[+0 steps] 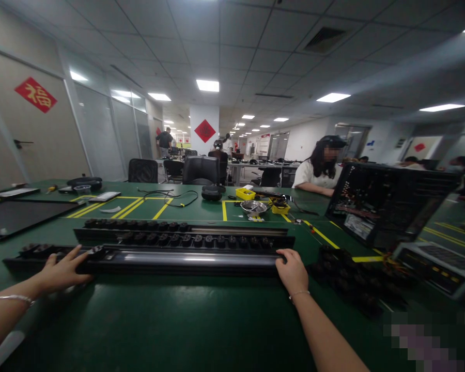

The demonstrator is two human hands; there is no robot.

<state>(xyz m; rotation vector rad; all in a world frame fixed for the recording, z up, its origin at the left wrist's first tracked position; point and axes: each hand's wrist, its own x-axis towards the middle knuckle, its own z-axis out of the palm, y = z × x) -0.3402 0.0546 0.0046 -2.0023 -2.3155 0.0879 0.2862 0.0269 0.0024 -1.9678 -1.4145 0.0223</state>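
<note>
Far left of the green bench (178, 330): a flat black panel (23, 216) lies matte and thin, with a small white slab (107, 196) and a black round-rimmed dish (84, 183) behind it. Yellow tape lines mark bays on the mat.

Left hand (64, 268): palm down on the left end of the near rail (170, 261), fingers (75, 253) spread flat over it, pressing rather than clenched. A thin bracelet shows on the wrist.

The near rail is a long, straight black bar lying flat along the bench edge, with a glossy metallic strip down its length that catches the ceiling light. Its left end carries a row of rounded black sockets.

Just behind and parallel lies a second rail (186, 232), same profile, with dark knob-like sockets in rows along most of its length.

Right hand (292, 269): fingers curled over the right end of the near rail, gripping it.

Judgement on progress: both rails lie flat and aligned, both hands on the near one; it looks like positioning, with nothing attached to it yet.

Centre rear: a black cable (170, 196), a small metal bowl (253, 207), yellow plastic trays (245, 194).

Right: a heap of black connectors (352, 279), blurred; an open computer case (387, 204) showing boards inside; a seated person (320, 173) behind it.
</note>
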